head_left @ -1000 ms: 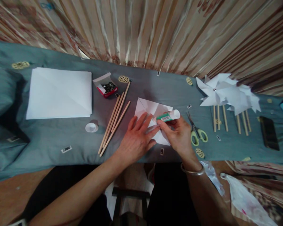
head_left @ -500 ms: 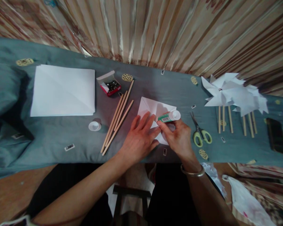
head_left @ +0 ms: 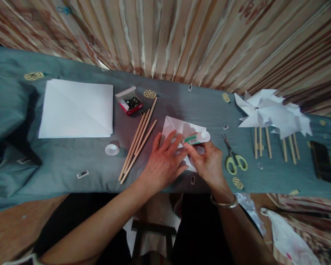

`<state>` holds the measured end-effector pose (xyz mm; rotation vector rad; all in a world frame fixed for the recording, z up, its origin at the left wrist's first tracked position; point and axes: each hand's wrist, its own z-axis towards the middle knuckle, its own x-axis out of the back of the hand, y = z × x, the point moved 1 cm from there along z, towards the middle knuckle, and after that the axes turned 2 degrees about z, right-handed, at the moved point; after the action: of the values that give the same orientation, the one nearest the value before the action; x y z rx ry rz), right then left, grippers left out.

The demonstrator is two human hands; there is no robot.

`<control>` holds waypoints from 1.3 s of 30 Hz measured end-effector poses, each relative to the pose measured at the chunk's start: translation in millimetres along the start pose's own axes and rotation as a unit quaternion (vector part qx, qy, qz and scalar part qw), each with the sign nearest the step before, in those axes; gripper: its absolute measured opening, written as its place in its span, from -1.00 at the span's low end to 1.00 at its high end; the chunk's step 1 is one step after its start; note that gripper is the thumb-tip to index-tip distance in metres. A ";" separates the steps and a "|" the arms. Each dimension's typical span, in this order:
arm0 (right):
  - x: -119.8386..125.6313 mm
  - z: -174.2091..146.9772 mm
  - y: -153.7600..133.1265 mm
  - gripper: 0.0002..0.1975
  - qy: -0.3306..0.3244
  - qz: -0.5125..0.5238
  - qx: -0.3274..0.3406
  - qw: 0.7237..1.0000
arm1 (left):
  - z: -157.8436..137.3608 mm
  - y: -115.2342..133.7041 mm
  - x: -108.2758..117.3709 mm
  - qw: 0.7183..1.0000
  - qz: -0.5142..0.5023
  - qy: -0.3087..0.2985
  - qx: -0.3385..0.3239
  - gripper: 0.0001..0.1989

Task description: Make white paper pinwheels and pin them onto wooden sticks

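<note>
A square of white paper (head_left: 179, 124) with crease lines and cut edges lies in front of me, partly covered by my hands. My left hand (head_left: 164, 158) rests on its left part, fingers spread and lying flat. In my right hand (head_left: 211, 162) is a green and white glue stick (head_left: 196, 138), tilted low over the paper; the fingers hide its working end. The white glue stick cap (head_left: 111, 149) sits apart on the cloth, left of the wooden sticks (head_left: 139, 140).
A stack of white paper (head_left: 77, 108) lies at left, beside an open red box of metal pins (head_left: 131, 104). Green-handled scissors (head_left: 233, 156) rest right of my hands. Farther right are white paper pinwheels (head_left: 267, 110) on sticks and a dark phone (head_left: 322, 162). A pleated curtain (head_left: 165, 36) hangs behind.
The whole view has shifted slightly. Both hands and the glue stick keep nearly the same place over the paper.
</note>
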<state>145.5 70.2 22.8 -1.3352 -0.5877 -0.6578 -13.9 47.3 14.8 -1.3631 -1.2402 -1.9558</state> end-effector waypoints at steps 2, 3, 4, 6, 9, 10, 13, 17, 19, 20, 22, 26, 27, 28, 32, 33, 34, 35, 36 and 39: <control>0.0 0.3 0.0 -0.71 0.004 -0.005 -0.001 1.000 | 1.2 -1.1 -0.3 1.000 -0.002 0.000 -0.002 -0.57; 0.0 0.3 0.0 -0.70 0.004 -0.008 -0.002 1.000 | 1.4 -1.6 -0.7 1.000 -0.003 -0.001 -0.002 -0.57; 0.0 0.4 0.0 -0.70 0.005 -0.010 -0.003 1.000 | 1.2 -2.0 -1.2 1.000 -0.004 -0.002 -0.003 -0.58; -0.2 0.4 0.1 -0.69 0.006 -0.012 -0.004 1.000 | 0.3 -2.5 -2.1 1.000 -0.005 -0.004 -0.004 -0.58; -0.9 0.6 0.2 -0.69 0.007 -0.012 0.001 1.000 | -1.0 -2.3 -2.5 1.000 -0.004 -0.003 -0.002 -0.58; -1.2 0.7 0.3 -0.69 0.008 -0.012 0.004 1.000 | -1.3 -2.1 -2.4 1.000 -0.002 -0.004 -0.001 -0.58; -2.1 1.0 0.8 -0.68 0.011 -0.012 0.013 1.000 | -1.2 -1.3 -1.3 1.000 0.004 -0.006 0.000 -0.57; -2.6 1.0 1.4 -0.67 0.008 -0.005 0.018 1.000 | -0.8 -1.3 -0.6 1.000 0.010 -0.014 0.002 -0.57; -2.6 0.9 1.2 -0.68 0.008 -0.003 0.017 1.000 | -0.8 -1.8 -0.9 1.000 0.011 -0.016 0.001 -0.57; -2.6 0.9 0.9 -0.68 0.009 -0.003 0.016 1.000 | -0.9 -2.0 -1.2 1.000 0.011 -0.015 0.001 -0.57; -2.7 0.8 0.1 -0.69 0.010 -0.002 0.016 1.000 | -1.2 -2.4 -1.7 1.000 0.011 -0.014 0.000 -0.57; -3.0 0.8 -1.5 -0.72 0.007 0.001 0.016 1.000 | -1.3 -2.4 -2.0 1.000 0.005 -0.008 -0.001 -0.58; -3.0 0.8 -1.8 -0.73 0.004 0.002 0.017 1.000 | -1.2 -2.3 -1.9 1.000 0.005 -0.007 0.000 -0.58; -3.1 0.8 -2.0 -0.74 0.002 0.003 0.018 1.000 | -1.1 -2.3 -1.9 1.000 0.005 -0.006 0.000 -0.57; -3.3 0.6 -1.7 -0.77 0.001 0.007 0.031 1.000 | -0.7 -2.8 -2.5 1.000 0.009 -0.004 -0.003 -0.56; -3.4 0.5 -1.6 -0.77 0.002 0.007 0.035 0.999 | -0.7 -3.0 -2.9 1.000 0.010 -0.002 -0.004 -0.56; -3.4 0.3 -1.4 -0.77 0.002 0.007 0.039 0.999 | -0.7 -3.2 -3.3 1.000 0.012 0.000 -0.004 -0.56; -3.5 0.2 -1.3 -0.78 0.001 0.007 0.043 0.999 | -0.8 -3.4 -3.6 1.000 0.012 0.001 -0.005 -0.56; -3.5 0.1 -1.2 -0.78 -0.002 0.009 0.045 0.999 | -0.9 -3.6 -3.9 1.000 0.013 0.002 -0.005 -0.56; -3.3 -0.3 -1.5 -0.77 -0.008 0.013 0.044 0.999 | -1.2 -3.5 -4.1 1.000 0.014 0.002 -0.006 -0.55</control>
<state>142.2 70.1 21.4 -1.2644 -0.6036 -0.5936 -15.5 47.4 9.6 -1.3737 -1.2022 -1.9491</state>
